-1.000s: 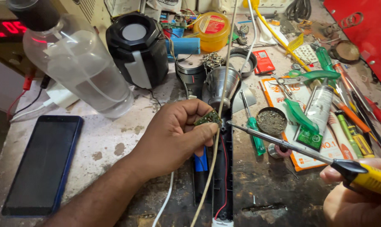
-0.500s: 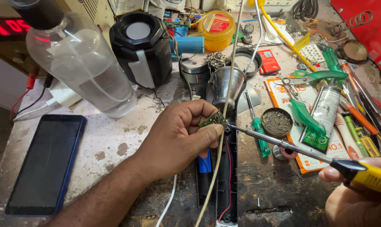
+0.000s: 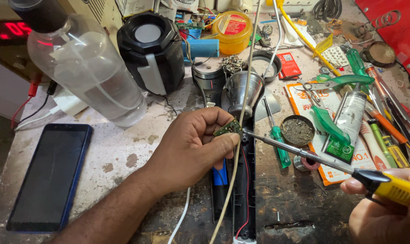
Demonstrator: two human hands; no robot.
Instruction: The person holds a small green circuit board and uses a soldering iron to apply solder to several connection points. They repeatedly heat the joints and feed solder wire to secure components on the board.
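My left hand (image 3: 191, 149) pinches a small green circuit board (image 3: 228, 129) between thumb and fingers, above an opened black torch body (image 3: 245, 190) with red wires inside. My right hand (image 3: 386, 212) grips the yellow handle of a soldering iron (image 3: 304, 153) at the lower right. The iron's metal tip touches the edge of the circuit board. A pale cord (image 3: 241, 117) runs down across the board and the torch body. A silver reflector cone (image 3: 244, 90) stands just behind the board.
A clear plastic bottle (image 3: 87, 72) and a black round speaker (image 3: 150, 49) stand at the back left. A dark phone (image 3: 49, 176) lies at the left. Screwdrivers (image 3: 277, 144), green-handled pliers (image 3: 331, 83), a tube, a round tin (image 3: 297, 131) and a yellow tub (image 3: 232, 29) crowd the right.
The iron's tip has come closer and now meets the circuit board. My left hand has shifted the board slightly. The view has moved a little.
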